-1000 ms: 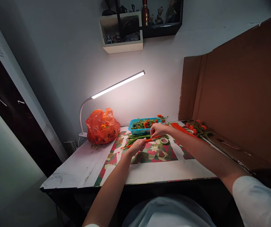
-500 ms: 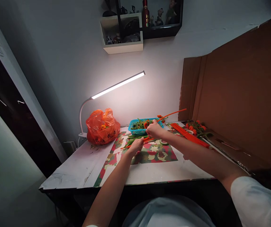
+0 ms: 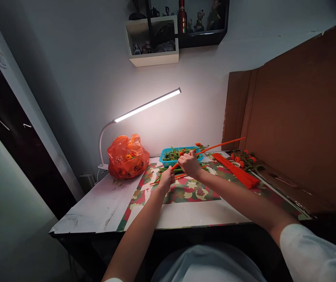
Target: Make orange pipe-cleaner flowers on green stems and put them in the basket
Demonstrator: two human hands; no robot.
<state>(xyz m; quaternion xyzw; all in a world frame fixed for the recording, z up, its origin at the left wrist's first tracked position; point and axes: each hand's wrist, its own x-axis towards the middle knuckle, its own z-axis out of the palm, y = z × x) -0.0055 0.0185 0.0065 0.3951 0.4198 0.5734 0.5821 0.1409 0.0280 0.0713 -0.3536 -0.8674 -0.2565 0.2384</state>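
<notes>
An orange pipe cleaner (image 3: 223, 144) slants up to the right, its far end sticking out past the blue basket. My left hand (image 3: 166, 178) is closed round its lower end. My right hand (image 3: 189, 163) pinches it further up, close beside the left. Under the hands lie green pipe cleaners (image 3: 163, 170) and another orange one (image 3: 181, 176) on the patterned sheet. What sits between my fingertips is partly hidden.
Behind the hands stands a blue basket (image 3: 170, 162) of green stems and orange flowers. To the right lie a bundle of orange pipe cleaners (image 3: 235, 170), a tape roll (image 3: 236, 164) and orange flowers (image 3: 240, 158). An orange plastic bag (image 3: 128, 164) sits left, beneath a lamp (image 3: 147, 105).
My right hand has raised an orange pipe cleaner off the table, so its free end now points up and right. The left hand has turned upward with it. The nearer tape roll is now hidden.
</notes>
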